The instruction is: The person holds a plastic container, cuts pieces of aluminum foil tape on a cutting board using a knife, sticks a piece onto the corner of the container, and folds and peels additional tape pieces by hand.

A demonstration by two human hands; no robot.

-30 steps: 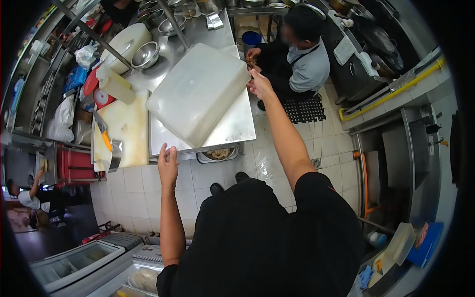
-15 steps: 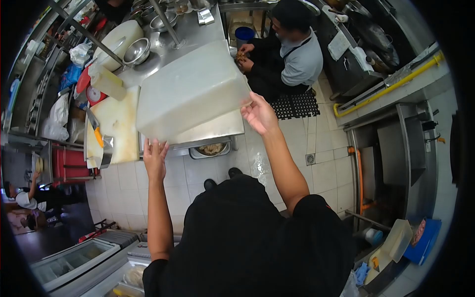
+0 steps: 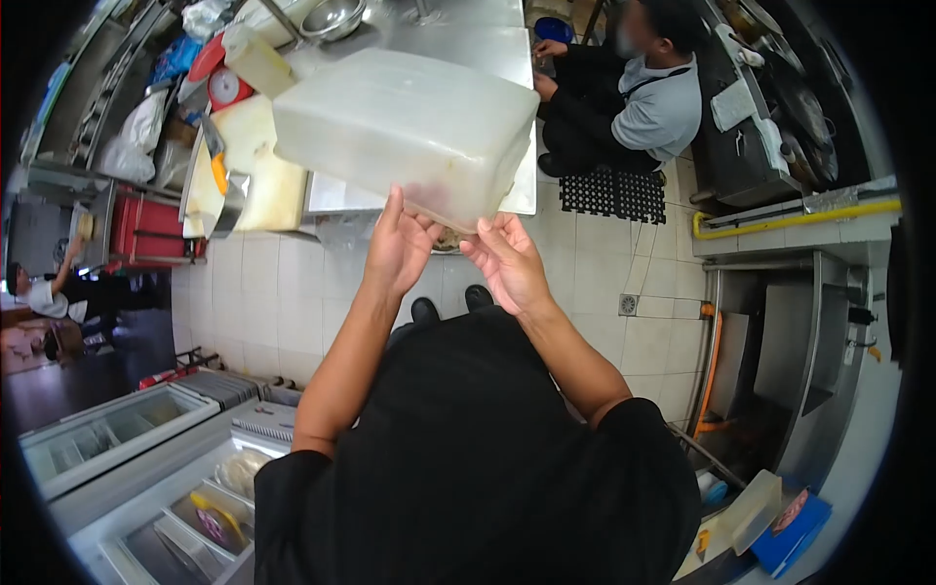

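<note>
A large translucent white plastic container (image 3: 390, 117) is tilted over the steel worktable, its base turned up. My left hand (image 3: 402, 246) holds its near rim from below, and some fingers show pink and blurred through the plastic wall. At the near right corner my right hand (image 3: 509, 261) pinches the rim between thumb and fingers. The two hands are close together. Left of the container, a knife with an orange handle (image 3: 219, 174) and a broad metal blade (image 3: 232, 203) lie on a worn cutting board (image 3: 261, 146).
The steel worktable (image 3: 478, 47) carries a metal bowl (image 3: 331, 18), a red scale (image 3: 226, 88) and a yellowish plastic jug (image 3: 255, 60). A co-worker (image 3: 648, 107) sits low at the right beside a black mat (image 3: 614, 197). Behind left stands a chest freezer (image 3: 107, 429).
My left hand has moved right along the container's rim, toward my right hand. The container has turned, and the near corner now points toward me. The view has shifted slightly.
</note>
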